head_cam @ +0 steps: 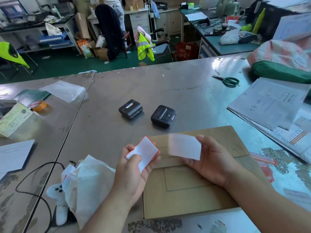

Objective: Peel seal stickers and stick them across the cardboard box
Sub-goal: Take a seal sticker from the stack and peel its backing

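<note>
now the left hand point(133, 170) pinches an orange-edged sheet point(143, 151); right hand point(213, 160) pinches a blurred white piece point(184, 146); edge-held, it could land crooked on the cardboard box point(185, 195)

I found the steel table point(117, 84) open beyond the cardboard box point(185, 199), except for one black printer point(130, 109) and a second printer point(163, 116) near its far edge. Crumpled white paper point(89, 182) crowded its left, and stacked papers point(269, 105) lay to the right.
</note>
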